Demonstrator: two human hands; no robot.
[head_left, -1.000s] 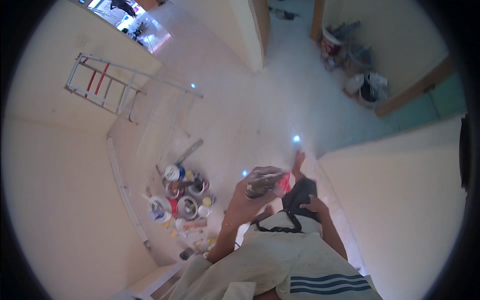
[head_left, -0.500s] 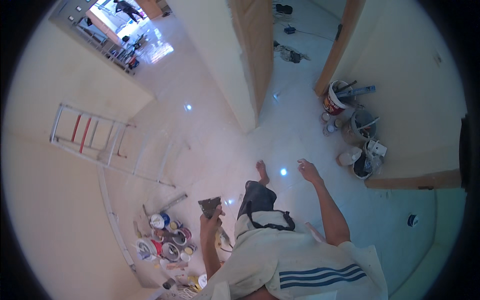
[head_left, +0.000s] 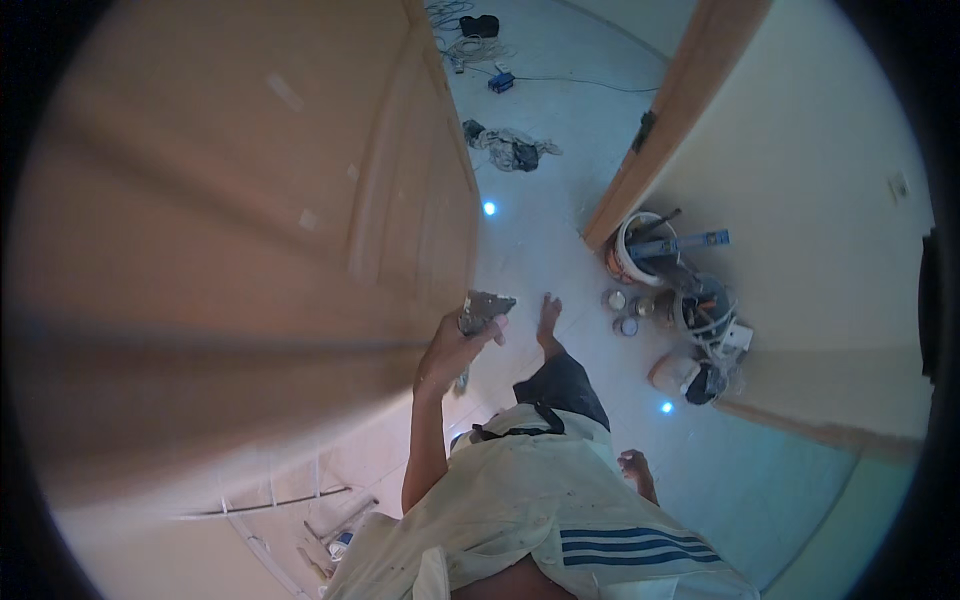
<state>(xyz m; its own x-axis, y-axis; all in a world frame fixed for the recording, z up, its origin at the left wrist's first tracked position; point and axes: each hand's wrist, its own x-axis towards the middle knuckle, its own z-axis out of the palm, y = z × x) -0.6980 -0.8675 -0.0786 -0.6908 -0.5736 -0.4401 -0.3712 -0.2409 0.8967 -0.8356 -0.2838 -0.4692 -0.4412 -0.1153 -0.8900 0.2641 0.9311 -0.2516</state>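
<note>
My left hand point(head_left: 455, 352) grips a dark, stained putty knife point(head_left: 490, 308) up beside the edge of a wooden door point(head_left: 385, 190). A lighter thing point(head_left: 462, 382) shows just behind that wrist; I cannot make out what it is. Low at my right side, my right hand point(head_left: 634, 465) hangs with curled fingers, partly behind my shirt point(head_left: 520, 500), and I cannot make out whether it holds anything. My bare foot point(head_left: 548, 320) is on the pale tiled floor point(head_left: 540, 230) between the door and some buckets.
A white bucket with tools point(head_left: 632, 245), small tins point(head_left: 626, 326), a grey bucket point(head_left: 700, 310) and bags point(head_left: 705, 382) line the right wall. Past the wooden frame point(head_left: 670, 90) lie a bundled cloth point(head_left: 515, 148), cords and a blue device point(head_left: 500, 82). A ladder point(head_left: 270, 505) shows low left.
I have moved toward the doorway, so the door now fills the left. My left hand has risen with the putty knife; my right hand has dropped back to my side.
</note>
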